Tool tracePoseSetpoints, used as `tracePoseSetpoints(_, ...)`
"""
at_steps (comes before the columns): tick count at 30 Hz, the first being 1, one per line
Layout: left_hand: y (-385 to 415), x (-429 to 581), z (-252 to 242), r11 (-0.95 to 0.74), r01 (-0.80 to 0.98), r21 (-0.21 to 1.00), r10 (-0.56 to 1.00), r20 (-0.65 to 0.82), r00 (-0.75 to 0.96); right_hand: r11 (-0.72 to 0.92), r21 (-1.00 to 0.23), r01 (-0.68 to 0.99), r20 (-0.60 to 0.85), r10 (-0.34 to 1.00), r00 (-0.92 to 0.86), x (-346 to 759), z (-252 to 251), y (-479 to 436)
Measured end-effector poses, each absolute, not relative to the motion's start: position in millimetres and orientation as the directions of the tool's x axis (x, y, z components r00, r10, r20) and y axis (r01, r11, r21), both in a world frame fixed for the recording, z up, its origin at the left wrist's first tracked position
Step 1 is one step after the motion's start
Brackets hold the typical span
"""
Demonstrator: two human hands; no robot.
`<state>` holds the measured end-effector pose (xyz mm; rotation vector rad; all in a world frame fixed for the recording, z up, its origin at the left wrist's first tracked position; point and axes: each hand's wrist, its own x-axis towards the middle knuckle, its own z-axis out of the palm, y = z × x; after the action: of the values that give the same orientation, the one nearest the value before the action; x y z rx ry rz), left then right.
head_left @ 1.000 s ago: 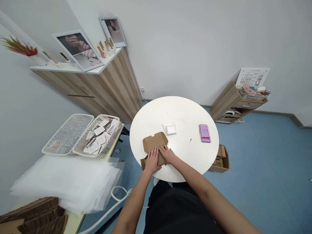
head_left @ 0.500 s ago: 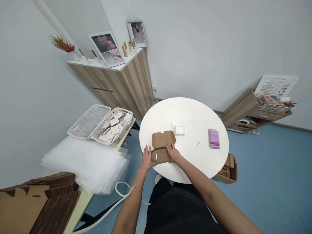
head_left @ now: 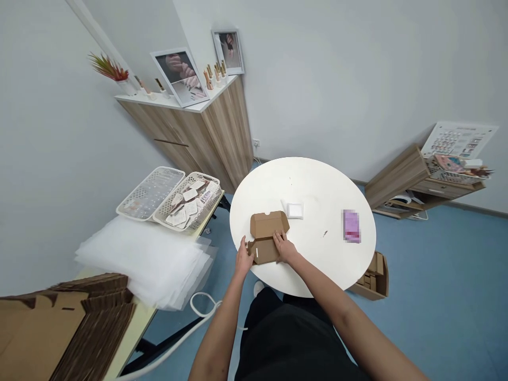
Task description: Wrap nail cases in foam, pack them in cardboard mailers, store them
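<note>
A brown cardboard box (head_left: 266, 250), partly folded with its lid raised toward the far side, lies near the left front edge of the round white table (head_left: 313, 185). At its left end, my left hand (head_left: 243, 258) grips the side flap between thumb and fingers. My right hand (head_left: 284, 247) holds the right end, fingers over the side wall and thumb hidden from view. A small white label or slot shows inside the box. Just beyond the lid sits a small white packet in a clear wrap (head_left: 295, 210).
A pixelated purple item (head_left: 351, 226) lies on the table's right. To the left, a side table carries white foam sheets (head_left: 138, 259), flat cardboard stacks (head_left: 95, 328) and white baskets (head_left: 186, 203) with cards. An open box of small cartons (head_left: 373, 278) stands on the floor at right.
My left hand's fingers have drawn in from lying flat beside the box to pinching its left flap, which now stands more upright. My right hand stays on the right end.
</note>
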<state>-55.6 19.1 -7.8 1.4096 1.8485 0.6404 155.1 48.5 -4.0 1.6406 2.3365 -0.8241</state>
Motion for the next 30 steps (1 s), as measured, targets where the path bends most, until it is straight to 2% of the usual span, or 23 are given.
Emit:
tracePoseSetpoints(3, 21.0, -51.8, -8.3, 0.38, 0.475, 0.794, 0.925, -0.325, -0.197, 0.244, -0.331, 0.912, -0.438, 0.816, -0.378, 154.9, -3.5, 48.3)
tracePoseSetpoints(7, 21.2, -40.1, -6.1, 0.379, 0.433, 0.817, 0.925, -0.347, -0.154, 0.246, -0.326, 0.913, -0.439, 0.815, -0.377, 154.1, -1.6, 48.5)
tracePoseSetpoints(13, 21.7, -29.5, -6.3, 0.339, 0.638, 0.691, 0.939, -0.289, -0.186, 0.238, -0.324, 0.916, -0.44, 0.819, -0.369, 153.4, -0.2, 48.4)
tracePoseSetpoints(20, 35.1, -25.7, -10.4, 0.374, 0.742, 0.556, 0.924, -0.29, -0.248, 0.24, -0.332, 0.912, -0.429, 0.823, -0.373, 154.9, -7.6, 49.1)
tracePoseSetpoints(30, 34.5, -21.2, -5.1, 0.272, 0.828, 0.49, 0.958, -0.216, -0.186, 0.245, -0.305, 0.92, -0.426, 0.829, -0.362, 152.9, -1.5, 50.1)
